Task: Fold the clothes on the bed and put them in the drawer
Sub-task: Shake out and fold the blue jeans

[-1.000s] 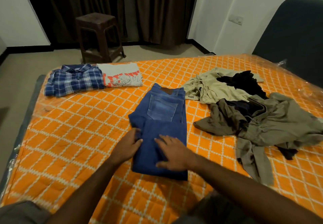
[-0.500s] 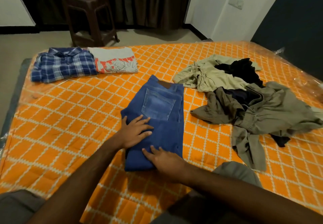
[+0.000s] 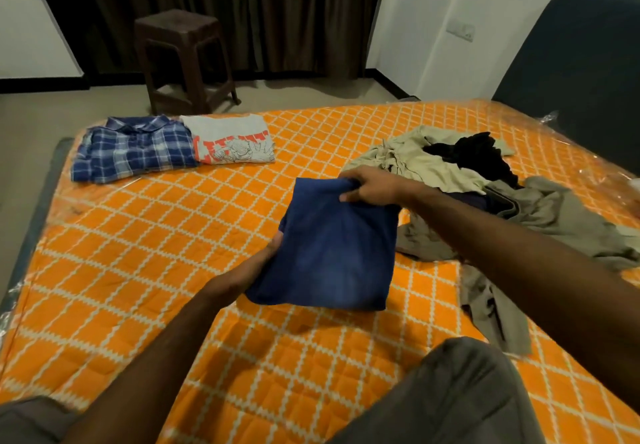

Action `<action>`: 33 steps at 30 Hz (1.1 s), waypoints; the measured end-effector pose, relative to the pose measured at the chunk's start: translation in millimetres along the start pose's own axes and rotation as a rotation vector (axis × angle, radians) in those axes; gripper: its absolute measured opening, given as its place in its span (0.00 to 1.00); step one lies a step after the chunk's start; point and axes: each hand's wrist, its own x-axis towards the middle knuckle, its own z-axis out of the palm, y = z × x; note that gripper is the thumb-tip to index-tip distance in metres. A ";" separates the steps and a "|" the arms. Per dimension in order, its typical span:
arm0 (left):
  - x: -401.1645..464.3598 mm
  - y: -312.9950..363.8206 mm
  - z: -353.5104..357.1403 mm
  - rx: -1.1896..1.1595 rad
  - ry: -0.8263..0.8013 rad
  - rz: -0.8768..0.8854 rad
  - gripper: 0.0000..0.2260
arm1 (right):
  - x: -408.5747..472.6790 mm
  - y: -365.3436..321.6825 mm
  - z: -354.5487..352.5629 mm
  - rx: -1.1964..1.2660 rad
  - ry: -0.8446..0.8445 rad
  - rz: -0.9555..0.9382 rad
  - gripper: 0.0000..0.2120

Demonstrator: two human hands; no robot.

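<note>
Both hands are on the folded jeans (image 3: 332, 253), right hand (image 3: 372, 189) pinching the far edge, left hand (image 3: 258, 268) gripping the near-left side, fingers tucked underneath.

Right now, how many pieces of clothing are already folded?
3: the plaid shirt and printed T-shirt side by side at the bed's far left, and the jeans held in both hands. The unfolded heap could hide more.
</note>
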 end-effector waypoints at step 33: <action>6.6 66.6 20.4 0.547 0.245 0.523 0.19 | -48.7 -69.2 135.2 1.562 0.552 0.017 0.09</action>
